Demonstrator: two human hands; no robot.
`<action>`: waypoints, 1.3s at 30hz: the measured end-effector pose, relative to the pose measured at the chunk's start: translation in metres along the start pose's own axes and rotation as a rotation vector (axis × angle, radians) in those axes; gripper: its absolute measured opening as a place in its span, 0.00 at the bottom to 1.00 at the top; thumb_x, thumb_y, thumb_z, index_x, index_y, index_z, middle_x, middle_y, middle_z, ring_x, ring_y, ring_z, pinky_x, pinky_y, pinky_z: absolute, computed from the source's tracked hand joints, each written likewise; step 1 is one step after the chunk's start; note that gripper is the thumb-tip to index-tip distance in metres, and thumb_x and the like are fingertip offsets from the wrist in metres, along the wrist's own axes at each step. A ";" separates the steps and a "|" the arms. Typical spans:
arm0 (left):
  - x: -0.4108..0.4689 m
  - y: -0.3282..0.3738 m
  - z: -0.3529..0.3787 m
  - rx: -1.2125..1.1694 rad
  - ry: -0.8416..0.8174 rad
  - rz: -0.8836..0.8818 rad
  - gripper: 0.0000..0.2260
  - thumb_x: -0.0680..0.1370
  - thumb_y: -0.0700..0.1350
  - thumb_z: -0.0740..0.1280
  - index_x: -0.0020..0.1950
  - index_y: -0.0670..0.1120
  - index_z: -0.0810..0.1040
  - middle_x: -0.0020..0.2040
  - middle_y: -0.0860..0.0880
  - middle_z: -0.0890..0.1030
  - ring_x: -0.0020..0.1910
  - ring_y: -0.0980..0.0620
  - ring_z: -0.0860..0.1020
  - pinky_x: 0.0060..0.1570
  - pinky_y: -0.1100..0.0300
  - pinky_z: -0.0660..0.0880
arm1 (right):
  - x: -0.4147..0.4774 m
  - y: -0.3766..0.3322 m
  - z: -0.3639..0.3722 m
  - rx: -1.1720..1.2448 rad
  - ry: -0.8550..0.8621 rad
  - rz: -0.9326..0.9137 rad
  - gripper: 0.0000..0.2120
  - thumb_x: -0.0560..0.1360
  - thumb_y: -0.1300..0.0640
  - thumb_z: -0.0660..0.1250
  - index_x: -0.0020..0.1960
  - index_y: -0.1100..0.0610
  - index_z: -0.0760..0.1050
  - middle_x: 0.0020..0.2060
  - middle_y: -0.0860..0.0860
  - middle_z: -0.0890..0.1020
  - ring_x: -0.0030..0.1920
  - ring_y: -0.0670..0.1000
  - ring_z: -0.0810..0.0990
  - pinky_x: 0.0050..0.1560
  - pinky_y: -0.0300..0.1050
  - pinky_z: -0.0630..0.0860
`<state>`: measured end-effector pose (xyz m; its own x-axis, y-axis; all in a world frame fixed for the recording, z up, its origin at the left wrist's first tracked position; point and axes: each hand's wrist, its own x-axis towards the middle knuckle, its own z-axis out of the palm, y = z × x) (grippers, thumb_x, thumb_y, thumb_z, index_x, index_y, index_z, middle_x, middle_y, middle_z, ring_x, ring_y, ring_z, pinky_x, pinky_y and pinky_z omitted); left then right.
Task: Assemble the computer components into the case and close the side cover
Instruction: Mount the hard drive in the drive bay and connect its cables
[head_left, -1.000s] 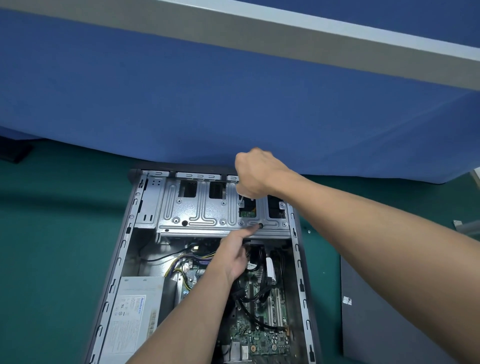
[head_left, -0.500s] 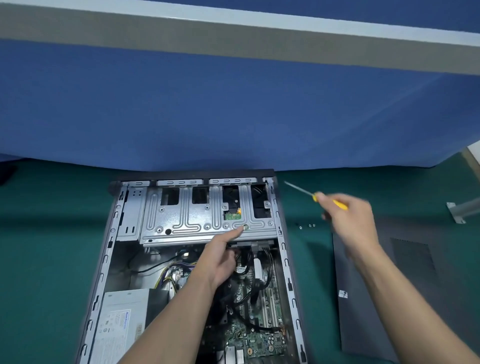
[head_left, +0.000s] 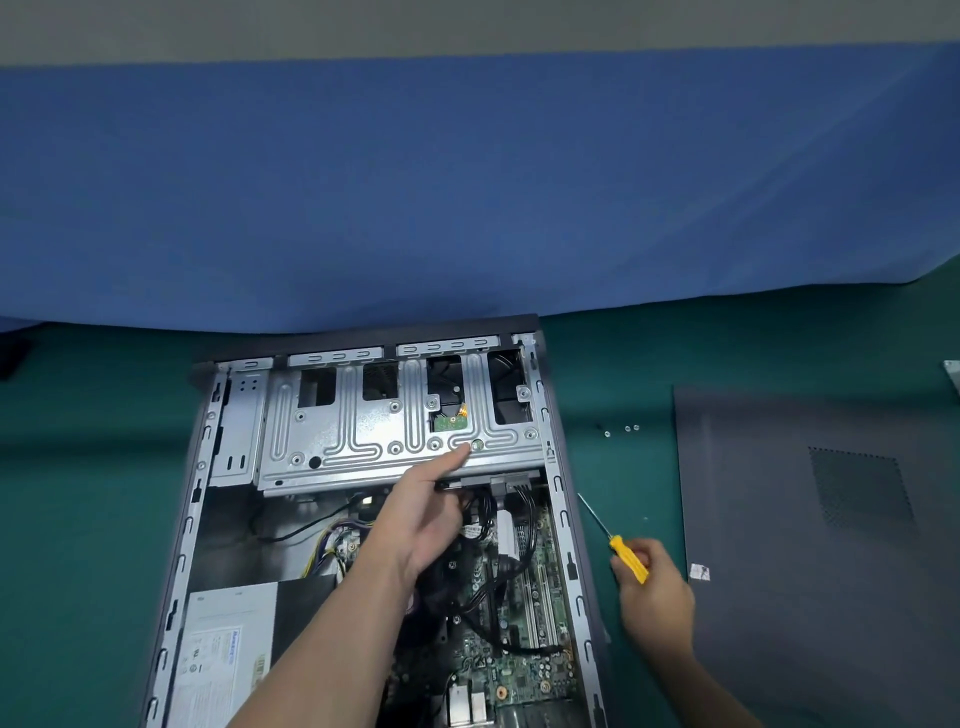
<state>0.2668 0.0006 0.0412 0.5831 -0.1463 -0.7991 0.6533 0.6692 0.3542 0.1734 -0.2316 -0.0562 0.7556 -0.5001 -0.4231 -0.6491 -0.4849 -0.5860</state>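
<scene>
Case (head_left: 558, 519) lies on its side, open face up, at the middle of the worktop (head_left: 93, 493), far end nearly against the blue screen (head_left: 467, 182) along the far edge. Inside, at that far end, the metal drive cage (head_left: 363, 441) sits in place; power supply (head_left: 223, 654) near left, circuit board (head_left: 519, 670) w/ black cables near right. Left hand (head_left: 421, 514) reaches in over the cables, forefinger stretched out & its tip right at a screw (head_left: 477, 445) on the cage's near right part, other fingers loose, gripping nothing. It's at the same spot as a sec ago, so it's prob. steadying that screw. What's changed is the right hand (head_left: 657, 587): a sec ago it was up over the cage's far right corner, half a sec ago swinging out to the right, now it's down over the worktop just beside the case's right wall, fingers curled round the yellow handle of the screwdriver (head_left: 626, 555), tip pointing back toward the cage. I read that as one fixing done w/ & the tool being re-aimed for the screw under the finger. Beyond: a few spare screws (head_left: 627, 428) right of the case, & the side cover (head_left: 805, 545) flat toward the right edge, not yet fitted, so closing up is some way off.
</scene>
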 end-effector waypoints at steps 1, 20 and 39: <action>0.001 0.000 0.000 0.000 0.013 0.002 0.12 0.69 0.38 0.72 0.51 0.46 0.77 0.76 0.38 0.61 0.76 0.46 0.40 0.73 0.59 0.50 | 0.000 0.003 0.001 -0.079 0.007 -0.034 0.07 0.76 0.59 0.67 0.54 0.58 0.76 0.42 0.52 0.79 0.46 0.56 0.75 0.44 0.47 0.69; 0.013 -0.004 -0.006 0.041 0.055 0.007 0.30 0.69 0.38 0.74 0.69 0.42 0.69 0.76 0.38 0.60 0.76 0.44 0.39 0.74 0.54 0.45 | 0.120 -0.107 0.001 -0.467 -0.027 -0.254 0.07 0.76 0.62 0.63 0.51 0.66 0.74 0.49 0.66 0.78 0.50 0.67 0.77 0.47 0.53 0.74; 0.004 0.000 0.001 0.031 0.041 -0.019 0.19 0.68 0.39 0.72 0.57 0.43 0.74 0.76 0.38 0.61 0.77 0.45 0.41 0.75 0.55 0.47 | 0.098 -0.109 -0.016 0.267 -0.230 0.015 0.06 0.78 0.68 0.62 0.48 0.63 0.78 0.40 0.55 0.80 0.37 0.50 0.81 0.44 0.44 0.80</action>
<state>0.2696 -0.0011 0.0388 0.5508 -0.1279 -0.8248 0.6789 0.6434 0.3536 0.3164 -0.2394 -0.0230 0.7661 -0.3162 -0.5595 -0.6371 -0.2588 -0.7260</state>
